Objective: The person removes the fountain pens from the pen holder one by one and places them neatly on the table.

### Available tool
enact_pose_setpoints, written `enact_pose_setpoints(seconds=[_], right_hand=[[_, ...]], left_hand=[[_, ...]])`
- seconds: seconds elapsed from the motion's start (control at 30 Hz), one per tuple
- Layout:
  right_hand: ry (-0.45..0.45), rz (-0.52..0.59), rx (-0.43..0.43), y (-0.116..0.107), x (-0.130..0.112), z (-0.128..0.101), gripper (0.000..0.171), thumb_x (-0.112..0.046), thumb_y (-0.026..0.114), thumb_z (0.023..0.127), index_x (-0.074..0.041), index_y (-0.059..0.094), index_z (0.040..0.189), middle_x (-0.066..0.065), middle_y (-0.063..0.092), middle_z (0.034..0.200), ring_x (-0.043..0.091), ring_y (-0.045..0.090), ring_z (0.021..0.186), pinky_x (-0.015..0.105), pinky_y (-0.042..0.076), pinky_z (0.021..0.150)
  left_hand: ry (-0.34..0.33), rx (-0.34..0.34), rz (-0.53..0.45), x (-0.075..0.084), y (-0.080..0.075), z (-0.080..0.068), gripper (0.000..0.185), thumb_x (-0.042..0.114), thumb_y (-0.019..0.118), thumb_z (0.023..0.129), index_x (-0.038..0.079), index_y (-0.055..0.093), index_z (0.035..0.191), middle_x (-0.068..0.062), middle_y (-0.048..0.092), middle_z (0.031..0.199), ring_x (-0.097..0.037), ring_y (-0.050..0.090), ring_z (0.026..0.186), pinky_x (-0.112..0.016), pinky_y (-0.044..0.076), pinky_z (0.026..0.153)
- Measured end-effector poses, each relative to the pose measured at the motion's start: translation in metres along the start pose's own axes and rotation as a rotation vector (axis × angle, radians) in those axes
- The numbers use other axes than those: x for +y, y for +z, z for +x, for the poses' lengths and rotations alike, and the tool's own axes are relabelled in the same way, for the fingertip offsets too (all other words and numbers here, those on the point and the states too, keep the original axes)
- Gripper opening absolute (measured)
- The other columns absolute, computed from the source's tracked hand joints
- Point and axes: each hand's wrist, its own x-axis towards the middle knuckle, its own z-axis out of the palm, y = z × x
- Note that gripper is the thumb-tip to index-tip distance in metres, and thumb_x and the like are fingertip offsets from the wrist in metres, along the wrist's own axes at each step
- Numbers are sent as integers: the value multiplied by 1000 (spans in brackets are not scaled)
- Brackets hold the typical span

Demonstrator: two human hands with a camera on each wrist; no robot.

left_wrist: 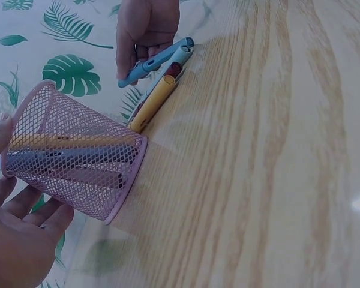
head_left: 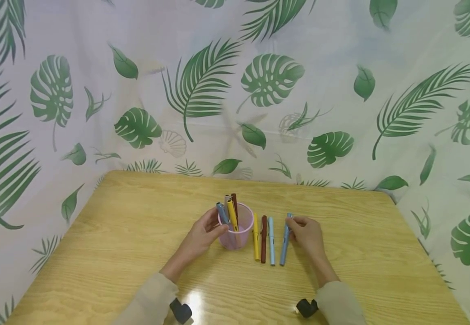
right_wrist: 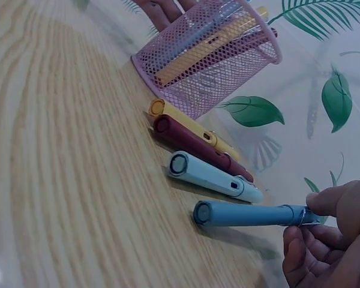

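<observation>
Nearest the viewer, two beige sleeves (head_left: 153,300) lie on a wooden table (head_left: 109,253), each with a small black camera mount at the wrist. Next, a row of four pens lies side by side just right of a pink mesh cup (head_left: 236,232): a yellow pen (head_left: 256,238), a dark red pen (head_left: 263,239), a pale blue pen (head_left: 271,241) and, outermost, a blue pen (head_left: 285,241). The right hand (head_left: 307,234) pinches the far, clip end of the blue pen between thumb and curled fingers; in the right wrist view its near end is raised a little while the other three lie flat. The left hand (head_left: 202,234) cups the left side of the cup, thumb at the rim and fingers loosely spread along the mesh, steadying it upright. In the cup stand a grey-blue pen (head_left: 221,212), a second yellow pen (head_left: 231,213) and a brown pen (head_left: 234,203), with a pale one behind them. To handle the blue pen well, I judge the pinch should stay firm near the clip, the lift kept clear of the pale blue neighbour, and the cup held so it cannot tip. Beyond the table hangs a leaf-print curtain (head_left: 267,81).
</observation>
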Motion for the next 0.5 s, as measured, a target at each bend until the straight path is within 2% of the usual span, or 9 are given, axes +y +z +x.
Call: enact_pose_setpoints(seconds=[0.17,0.3,0.5], right_hand=[[-3,-70,-1,7,0,2,39,-22,68,102,13,68,120,7,72,77,11,64,63,17,51,60],[13,-76,0,12,-2,2,37,-20,68,102,14,68,119,10,72,79,12,63,63,17,50,61],[28,-120,12,16,-9,-1,38,-20,68,101,14,68,118,18,74,90,14,66,68,22,54,61]], left_hand=[[0,1,-7,-1,0,0,67,16,65,104,-1,30,160,-25,46,154,-40,46,141,-48,41,116],[-1,-4,-18,-1,0,0,68,16,65,104,-2,30,160,-25,46,154,-40,46,141,-48,42,115],[-14,1,-16,-1,-1,-1,68,16,65,104,0,30,160,-24,45,155,-39,45,142,-48,41,116]])
